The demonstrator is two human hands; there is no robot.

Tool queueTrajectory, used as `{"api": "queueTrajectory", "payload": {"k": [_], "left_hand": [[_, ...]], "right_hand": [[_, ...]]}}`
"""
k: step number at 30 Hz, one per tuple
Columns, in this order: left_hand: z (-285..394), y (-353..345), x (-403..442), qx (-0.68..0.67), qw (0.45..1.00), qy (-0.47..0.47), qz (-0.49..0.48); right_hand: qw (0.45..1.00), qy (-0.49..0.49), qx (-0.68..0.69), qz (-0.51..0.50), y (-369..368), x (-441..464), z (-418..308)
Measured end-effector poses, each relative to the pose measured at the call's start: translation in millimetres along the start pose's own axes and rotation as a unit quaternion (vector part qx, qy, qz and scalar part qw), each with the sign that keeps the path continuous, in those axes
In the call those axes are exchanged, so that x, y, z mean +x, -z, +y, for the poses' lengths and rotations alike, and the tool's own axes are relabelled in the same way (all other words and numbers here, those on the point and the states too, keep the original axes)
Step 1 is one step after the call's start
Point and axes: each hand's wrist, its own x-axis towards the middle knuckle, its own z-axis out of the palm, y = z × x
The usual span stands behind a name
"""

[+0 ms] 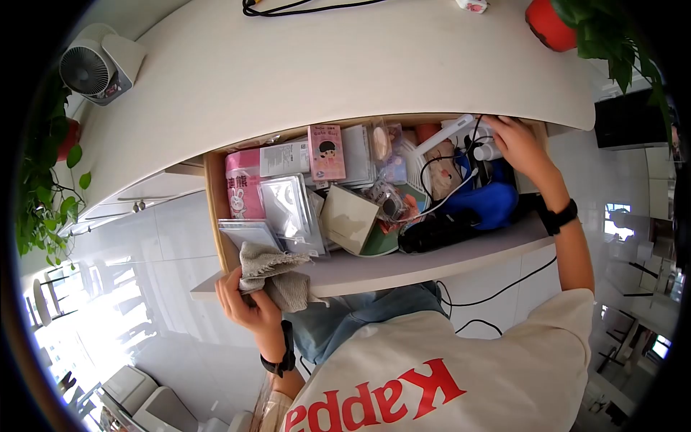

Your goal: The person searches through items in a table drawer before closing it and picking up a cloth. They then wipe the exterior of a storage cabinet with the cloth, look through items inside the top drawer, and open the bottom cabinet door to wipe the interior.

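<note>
A: What did your left hand (248,309) have hold of?
B: A grey cloth (270,270). Your fingers were curled closed on it, and it lay bunched over the left end of the open drawer's (374,277) front edge.
A: And your right hand (517,147)?
B: It reached into the drawer's far right corner, fingers loosely bent, beside a white wand (445,137) and a black cable (425,183). Whether it gripped anything, I could not tell.
A: What lay between your hands?
B: A full drawer: a pink pack (243,189) at the far left, a small pink box (327,153) near the back, and a blue pouch (489,201) on the right, just nearer to you than your right hand. Beyond it stretched a pale table (360,65).
</note>
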Motion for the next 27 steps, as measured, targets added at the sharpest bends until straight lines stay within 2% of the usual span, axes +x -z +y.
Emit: {"api": "queueTrajectory", "payload": {"k": [2,6,10,13,14,17,18,19,21,24,27], "left_hand": [[0.5,-1.8,-0.6,-0.004,1.0,-0.001,0.006],[3.0,-0.9,0.6,-0.005,1.0,0.0,0.009],[1.3,-0.9,0.2,0.006,1.0,-0.007,0.01],[2.4,-3.9,2.9,0.005,0.999,-0.018,0.036],[2.4,-4.2,2.7,0.002,0.999,-0.018,0.04],[2.3,-4.0,3.4,-0.004,0.999,-0.022,0.039],[2.6,-3.9,4.1,-0.003,0.999,-0.024,0.04],[3.5,-3.6,4.5,0.0,0.999,-0.025,0.04],[3.0,-2.1,5.2,0.004,0.999,-0.028,0.038],[4.6,-1.4,5.8,-0.001,0.999,-0.027,0.032],[3.2,-1.7,4.8,-0.001,0.999,-0.032,0.036]], "right_hand": [[0.998,0.043,0.041,-0.035,12.0,-14.4,-7.3],[0.941,0.05,0.173,-0.287,25.0,-38.2,-21.2],[0.896,0.001,0.252,-0.365,51.3,-33.9,-20.0],[0.891,0.035,0.305,-0.334,74.0,-18.3,-41.3],[0.906,0.079,0.274,-0.312,78.6,-16.1,-51.7],[0.863,0.071,0.327,-0.379,73.9,-4.0,-85.7],[0.865,0.112,0.331,-0.36,65.2,-5.4,-92.3],[0.844,0.09,0.4,-0.346,54.8,-8.4,-97.8],[0.841,0.058,0.439,-0.313,49.4,-12.4,-110.9],[0.851,-0.057,0.452,-0.26,55.4,-13.9,-118.8],[0.939,-0.002,0.266,-0.217,55.5,-22.2,-100.5]]}}
